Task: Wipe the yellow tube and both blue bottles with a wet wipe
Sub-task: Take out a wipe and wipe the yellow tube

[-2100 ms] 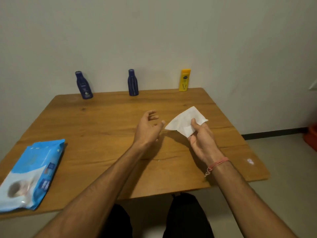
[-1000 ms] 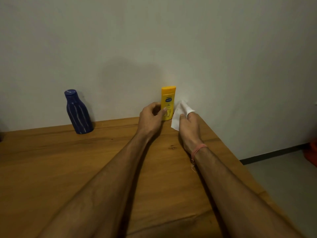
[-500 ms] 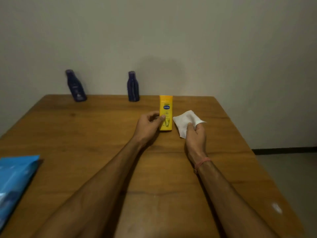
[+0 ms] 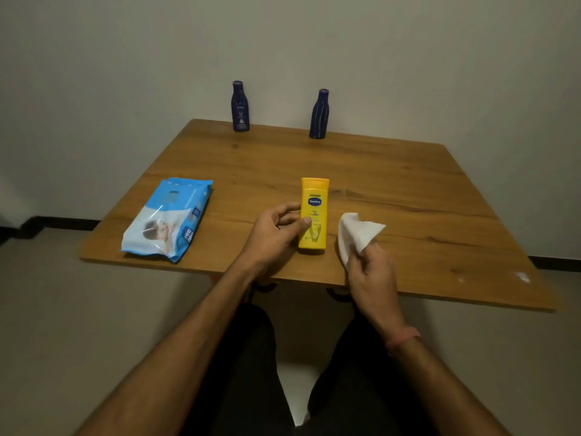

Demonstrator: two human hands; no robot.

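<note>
The yellow tube (image 4: 314, 212) stands upright near the front edge of the wooden table (image 4: 408, 196), cap up. My left hand (image 4: 274, 234) grips its left side, thumb across the front. Just right of the tube, my right hand (image 4: 372, 275) pinches a white wet wipe (image 4: 358, 234) that sticks up, apart from the tube. Two dark blue bottles stand at the table's far edge against the wall: one at the left (image 4: 240, 107), one at the right (image 4: 318, 114).
A blue pack of wet wipes (image 4: 169, 220) lies flat on the table's left front corner. The table's front edge runs just below my hands. My legs in dark trousers (image 4: 251, 357) are under it.
My left hand took the yellow tube from the far edge by the wall and brought it toward me to the front of the table. The right hand came back with the wipe.
</note>
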